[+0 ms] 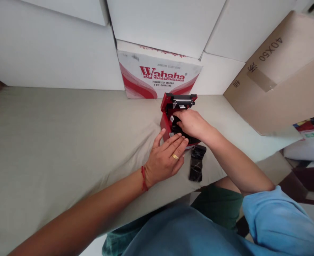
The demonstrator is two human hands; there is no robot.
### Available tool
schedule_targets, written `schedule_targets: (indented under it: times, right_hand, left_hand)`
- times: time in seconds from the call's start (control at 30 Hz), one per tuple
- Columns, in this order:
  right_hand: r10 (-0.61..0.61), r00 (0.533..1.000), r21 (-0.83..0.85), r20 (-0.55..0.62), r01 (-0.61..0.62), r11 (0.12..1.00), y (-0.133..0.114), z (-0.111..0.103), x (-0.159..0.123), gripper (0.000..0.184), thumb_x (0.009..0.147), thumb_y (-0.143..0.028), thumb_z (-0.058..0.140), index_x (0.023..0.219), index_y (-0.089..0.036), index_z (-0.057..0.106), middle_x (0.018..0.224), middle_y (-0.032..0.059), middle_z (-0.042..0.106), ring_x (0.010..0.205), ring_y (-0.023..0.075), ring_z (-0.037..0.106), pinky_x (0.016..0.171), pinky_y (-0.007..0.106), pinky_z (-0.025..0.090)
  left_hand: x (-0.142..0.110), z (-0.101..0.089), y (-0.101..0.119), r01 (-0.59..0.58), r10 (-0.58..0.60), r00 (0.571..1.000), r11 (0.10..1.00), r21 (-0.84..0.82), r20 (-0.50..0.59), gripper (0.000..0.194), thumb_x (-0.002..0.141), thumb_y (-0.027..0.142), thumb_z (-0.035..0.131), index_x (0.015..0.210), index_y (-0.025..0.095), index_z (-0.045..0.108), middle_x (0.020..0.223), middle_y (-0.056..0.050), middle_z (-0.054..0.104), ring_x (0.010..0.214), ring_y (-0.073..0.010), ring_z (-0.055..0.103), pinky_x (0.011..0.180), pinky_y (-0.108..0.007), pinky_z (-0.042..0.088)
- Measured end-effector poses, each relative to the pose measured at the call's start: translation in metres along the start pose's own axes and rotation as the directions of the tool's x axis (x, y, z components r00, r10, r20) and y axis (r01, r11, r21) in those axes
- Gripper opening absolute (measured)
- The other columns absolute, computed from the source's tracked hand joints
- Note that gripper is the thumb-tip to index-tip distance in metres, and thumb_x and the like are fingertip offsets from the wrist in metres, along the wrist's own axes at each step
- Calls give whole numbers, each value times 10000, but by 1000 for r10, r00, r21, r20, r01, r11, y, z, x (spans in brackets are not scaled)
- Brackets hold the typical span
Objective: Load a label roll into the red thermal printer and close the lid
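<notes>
Head view showed the left hand (167,156) nearly flat, fingers together and thumb spread, against the near edge of the red device (165,124) (lid raised), while the right hand (190,122) reached inside, fingers bent, grip unclear.

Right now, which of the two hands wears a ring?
The left hand wears a gold ring; the right hand, reaching into the open red machine, shows none.

Red case (165,124) with black inside, right by the left hand (167,158); crumpled black wrapper (196,164) beside that hand, beige sheet (66,142) all around, plain, and red-and-white Wahaha carton (161,76) beyond!
</notes>
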State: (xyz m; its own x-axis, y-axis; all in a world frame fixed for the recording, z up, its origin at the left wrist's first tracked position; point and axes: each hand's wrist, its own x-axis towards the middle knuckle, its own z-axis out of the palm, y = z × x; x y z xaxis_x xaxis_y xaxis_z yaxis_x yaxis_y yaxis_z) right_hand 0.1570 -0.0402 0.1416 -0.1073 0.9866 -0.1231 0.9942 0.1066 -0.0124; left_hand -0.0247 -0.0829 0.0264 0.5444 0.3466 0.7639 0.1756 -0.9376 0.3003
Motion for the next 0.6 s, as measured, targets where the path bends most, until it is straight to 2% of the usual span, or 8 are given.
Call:
schedule_targets:
  times: [0.1, 0.2, 0.27, 0.33, 0.37, 0.47, 0.53, 0.6]
  right_hand:
    - [-47, 998, 159, -44, 53, 986, 7, 4, -7, 380, 953, -105, 631, 1283, -180, 804, 1327, 134, 825, 1223, 313, 773, 1033, 407, 581]
    - [-1, 964, 427, -265, 119, 897, 21, 2, -21, 265, 1043, -280, 621, 1180, -211, 837, 1126, 71, 863, 1018, 242, 810, 971, 379, 614]
    - [177, 855, 535, -488, 133, 834, 36, 0, -25, 367, 1107, -449, 545, 1198, -229, 825, 1062, 61, 854, 912, 213, 797, 900, 364, 632]
    - [320, 701, 556, -638, 132, 820, 51, 1, -20, 497, 1130, -586, 457, 1296, -254, 786, 1173, 83, 839, 1018, 225, 793, 935, 376, 636]
    - [340, 658, 552, -672, 139, 822, 58, 4, -14, 550, 1126, -642, 428, 1352, -264, 759, 1263, 95, 822, 1119, 237, 784, 983, 389, 632]
    - [282, 708, 578, -648, 216, 787, 73, 17, 6, 731, 1060, -806, 437, 1467, -256, 694, 1446, 114, 765, 1321, 259, 732, 1126, 426, 594]
    - [239, 763, 621, -601, 258, 740, 74, 25, 10, 791, 1034, -851, 442, 1451, -237, 717, 1433, 109, 778, 1332, 250, 732, 1187, 427, 561]
    - [240, 767, 647, -595, 279, 710, 70, 32, 5, 745, 1053, -827, 435, 1341, -238, 789, 1339, 88, 821, 1285, 235, 754, 1194, 414, 555]
  left_hand:
    - [2, -2, 1, -31, 31, 999, 999, 29, 14, 646, 998, 138, 598, 1630, 219, 495, 1445, -140, 782, 1422, -309, 716, 1392, -679, 271]
    - [3, -3, 3, -77, 77, 997, 995, 60, 1, 597, 999, 117, 591, 1589, 173, 529, 1413, -139, 800, 1395, -276, 735, 1408, -618, 275]
    - [4, -3, 4, -98, 98, 995, 994, 48, 8, 602, 995, 106, 590, 1590, 175, 527, 1403, -130, 806, 1391, -262, 738, 1412, -592, 283]
    - [4, -3, 4, -104, 103, 995, 994, 27, 18, 642, 991, 97, 586, 1619, 198, 498, 1401, -120, 808, 1397, -258, 735, 1414, -591, 279]
    - [4, -4, 5, -106, 106, 994, 994, 25, 18, 663, 988, 94, 586, 1634, 199, 480, 1398, -121, 810, 1397, -259, 736, 1416, -591, 273]
    - [5, -4, 5, -115, 115, 993, 993, 33, 10, 712, 990, 92, 587, 1677, 185, 421, 1384, -125, 815, 1383, -256, 745, 1423, -574, 265]
    - [5, -5, 5, -116, 116, 993, 993, 7, 17, 754, 998, 95, 579, 1712, 206, 365, 1387, -113, 816, 1381, -250, 747, 1416, -562, 290]
    - [4, -6, 6, -116, 117, 993, 993, -38, 27, 800, 998, 95, 581, 1738, 237, 314, 1394, -99, 814, 1391, -242, 740, 1401, -542, 333]
